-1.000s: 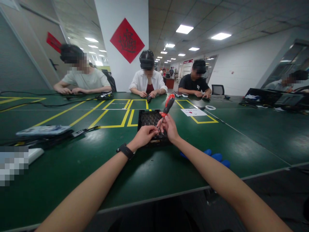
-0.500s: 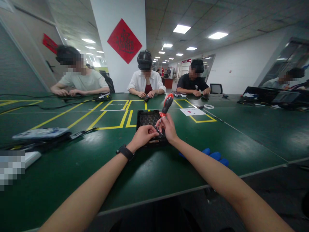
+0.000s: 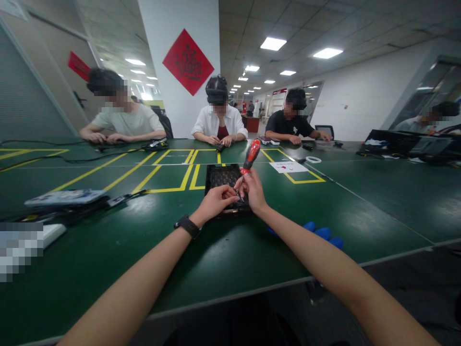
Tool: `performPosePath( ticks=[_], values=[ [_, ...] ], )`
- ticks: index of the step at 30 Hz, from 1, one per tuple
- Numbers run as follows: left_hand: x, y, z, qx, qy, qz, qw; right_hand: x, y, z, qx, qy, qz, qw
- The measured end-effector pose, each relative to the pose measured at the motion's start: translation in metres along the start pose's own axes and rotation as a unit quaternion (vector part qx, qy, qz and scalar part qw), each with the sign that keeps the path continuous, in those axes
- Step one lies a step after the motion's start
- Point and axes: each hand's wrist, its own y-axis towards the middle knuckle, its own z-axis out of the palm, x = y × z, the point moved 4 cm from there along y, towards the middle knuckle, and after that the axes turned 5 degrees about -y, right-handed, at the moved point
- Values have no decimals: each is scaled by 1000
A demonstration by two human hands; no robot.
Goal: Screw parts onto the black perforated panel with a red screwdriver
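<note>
A red-and-black screwdriver [image 3: 252, 154] slants upward in my right hand [image 3: 255, 193], whose fingers are closed around it just below the handle. Its metal shaft points down toward the fingertips of my left hand [image 3: 215, 202]. Those left fingers are pinched together beside the tip, and what lies between them is too small to make out. Both hands are over the near part of a black open-topped casing [image 3: 209, 178], which lies on the green table [image 3: 162, 259]. My hands hide much of its near side.
Blue objects [image 3: 322, 233], perhaps a glove's fingers, lie beside my right forearm. To the left are a flat light-blue item [image 3: 66, 197] and black cables [image 3: 82, 211]. A paper sheet [image 3: 288, 166] and a white ring [image 3: 313, 159] lie beyond. Several people sit across the table.
The view has shifted slightly. My hands and the screwdriver keep nearly the same pose over the casing. Across the table, the person in black has moved one hand outward.
</note>
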Motion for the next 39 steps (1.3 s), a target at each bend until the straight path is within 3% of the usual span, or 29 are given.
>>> performPosePath(
  ticks=[4,13,19,22,25,30,39],
  values=[
    [1,0,-2,-11,29,-7,999,2,0,0,0,-8,-2,1000],
    [7,0,0,19,68,-11,997,-1,2,-2,-8,2,11,1000],
    [-1,0,-2,-18,85,30,996,-2,5,-5,-33,23,13,999],
    [-2,0,-11,-113,35,33,992,-1,11,-17,-101,6,-6,995],
    [7,2,-20,-182,-80,-20,980,-2,20,-33,-153,-60,-7,986],
    [22,4,-24,-205,-253,-92,941,-13,26,-42,-100,-123,19,987],
    [22,3,-23,-210,-268,-94,936,-18,18,-29,-41,-183,46,981]
  ],
)
